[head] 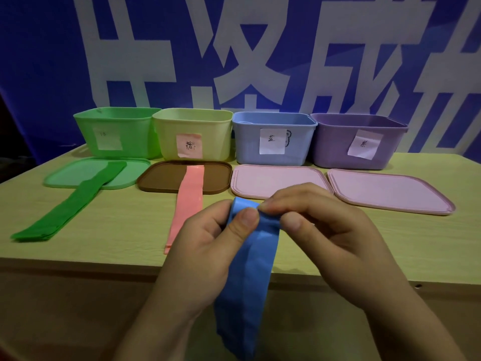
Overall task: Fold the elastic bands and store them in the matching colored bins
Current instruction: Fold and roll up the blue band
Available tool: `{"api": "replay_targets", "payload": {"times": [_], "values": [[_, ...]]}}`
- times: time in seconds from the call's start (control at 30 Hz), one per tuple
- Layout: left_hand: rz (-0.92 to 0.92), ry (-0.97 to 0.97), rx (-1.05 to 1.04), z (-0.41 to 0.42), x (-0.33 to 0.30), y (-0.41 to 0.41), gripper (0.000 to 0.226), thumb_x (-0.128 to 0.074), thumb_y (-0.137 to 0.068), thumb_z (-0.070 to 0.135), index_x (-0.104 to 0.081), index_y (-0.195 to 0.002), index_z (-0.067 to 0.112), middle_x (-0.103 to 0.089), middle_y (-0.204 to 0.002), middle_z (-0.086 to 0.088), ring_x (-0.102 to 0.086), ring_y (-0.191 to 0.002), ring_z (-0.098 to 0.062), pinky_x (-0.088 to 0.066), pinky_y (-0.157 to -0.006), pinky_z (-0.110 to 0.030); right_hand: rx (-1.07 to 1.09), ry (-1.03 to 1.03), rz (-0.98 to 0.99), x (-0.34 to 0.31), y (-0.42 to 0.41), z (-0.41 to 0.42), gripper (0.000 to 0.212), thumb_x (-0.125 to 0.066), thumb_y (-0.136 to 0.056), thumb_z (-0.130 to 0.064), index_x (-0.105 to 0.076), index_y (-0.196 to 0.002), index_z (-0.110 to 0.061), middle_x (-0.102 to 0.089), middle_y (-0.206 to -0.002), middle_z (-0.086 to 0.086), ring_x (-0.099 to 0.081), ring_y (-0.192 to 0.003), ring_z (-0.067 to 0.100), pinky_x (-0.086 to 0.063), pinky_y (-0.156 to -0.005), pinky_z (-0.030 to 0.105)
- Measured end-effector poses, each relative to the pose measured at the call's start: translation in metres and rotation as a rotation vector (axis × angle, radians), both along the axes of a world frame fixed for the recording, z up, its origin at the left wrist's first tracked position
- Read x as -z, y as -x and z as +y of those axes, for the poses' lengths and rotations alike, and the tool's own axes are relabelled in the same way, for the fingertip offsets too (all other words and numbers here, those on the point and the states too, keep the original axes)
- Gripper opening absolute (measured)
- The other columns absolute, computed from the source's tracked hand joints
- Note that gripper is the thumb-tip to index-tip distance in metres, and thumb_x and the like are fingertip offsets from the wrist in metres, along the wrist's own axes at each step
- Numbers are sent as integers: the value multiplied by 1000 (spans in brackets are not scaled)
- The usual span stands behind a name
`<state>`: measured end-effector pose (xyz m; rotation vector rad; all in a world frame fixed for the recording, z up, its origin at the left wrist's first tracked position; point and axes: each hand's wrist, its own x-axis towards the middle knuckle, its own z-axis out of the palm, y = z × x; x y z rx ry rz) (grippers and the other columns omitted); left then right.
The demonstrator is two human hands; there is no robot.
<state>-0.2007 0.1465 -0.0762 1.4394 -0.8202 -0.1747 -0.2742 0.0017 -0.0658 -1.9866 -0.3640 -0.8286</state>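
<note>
Both hands hold a blue elastic band (251,277) above the table's front edge. My left hand (208,246) pinches its top end from the left, and my right hand (320,225) pinches the same end from the right. The band hangs down past the table edge. A green band (70,204) lies flat at the left, partly on a green lid. A pink band (187,201) lies in the middle, its far end on a brown lid. Four bins stand in a row at the back: green (117,131), yellow (192,134), blue (273,139), purple (356,142).
Four lids lie in front of the bins: green (73,175), brown (161,178), and two pink ones (276,178) (385,191). Each bin carries a paper label. The wooden table (338,246) ends near me; a blue banner hangs behind.
</note>
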Motion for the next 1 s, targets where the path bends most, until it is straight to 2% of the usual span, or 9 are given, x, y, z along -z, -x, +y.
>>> {"api": "replay_targets", "payload": {"times": [0.13, 0.3, 0.43, 0.57, 0.63, 0.67, 0.73, 0.77, 1.0], "values": [[-22, -5, 9, 1, 2, -1, 25, -53, -77, 41, -68, -95, 33, -72, -89, 3, -68, -85, -11, -54, -74, -22, 59, -102, 97, 2, 2, 4, 18, -64, -80, -36, -68, -98, -36, -69, -95, -18, -64, -87, -3, -45, -70, 5], [-58, -48, 1, 3, 3, -1, 24, -53, -76, 40, -66, -96, 37, -72, -89, 8, -67, -86, -8, -54, -75, -22, 299, 244, -19, 1, 3, 6, 28, -55, -83, -38, -70, -104, -25, -66, -87, -18, -61, -83, -1, -49, -73, 16], [-60, -35, -24, 2, 2, 0, 16, -63, -81, 48, -66, -95, 43, -72, -88, 10, -67, -85, -7, -55, -75, -22, 402, 332, -156, 3, 1, 10, 25, -56, -85, -30, -70, -100, -16, -65, -86, -8, -55, -80, -1, -44, -73, 9], [30, -25, 12, 2, 0, -4, 31, -71, -57, 50, -74, -86, 38, -75, -87, 9, -69, -86, -6, -55, -74, -20, 410, 288, -196, 9, 1, 9, 24, -56, -87, -28, -69, -101, -14, -66, -89, -6, -56, -84, 0, -46, -73, 11], [56, -28, 22, 1, 2, -8, 32, -81, -57, 51, -75, -85, 37, -75, -89, 3, -69, -90, -12, -55, -80, -28, 402, 245, -212, 12, 1, 10, 22, -56, -87, -27, -69, -100, -15, -65, -91, -6, -59, -85, 4, -49, -72, 18], [74, -15, 15, -1, 4, -9, 34, -78, -57, 52, -76, -85, 33, -75, -89, -5, -69, -91, -19, -54, -84, -39, 400, 232, -220, 12, 1, 10, 21, -56, -87, -26, -68, -100, -14, -65, -91, -5, -59, -85, 5, -50, -71, 21], [129, 10, -8, -4, 5, -7, 55, -74, -52, 60, -74, -85, 16, -67, -93, -28, -64, -89, -38, -45, -88, -59, 400, 224, -235, 13, 0, 10, 20, -56, -87, -25, -67, -99, -13, -65, -91, -5, -59, -85, 6, -51, -71, 24], [156, 14, -15, -5, 6, -6, 63, -74, -51, 64, -72, -85, 10, -63, -94, -33, -61, -90, -46, -43, -89, -63, 404, 227, -244, 13, 0, 10, 20, -56, -87, -25, -67, -98, -12, -64, -91, -4, -59, -86, 6, -51, -71, 24], [226, -26, 68, -7, 3, -5, 46, -64, -57, 49, -73, -85, 13, -74, -89, -11, -70, -88, -27, -53, -86, -48, 480, 272, -303, 15, -5, 9, 18, -58, -86, -17, -68, -95, -6, -61, -88, -2, -53, -86, 2, -43, -78, 10]]}}
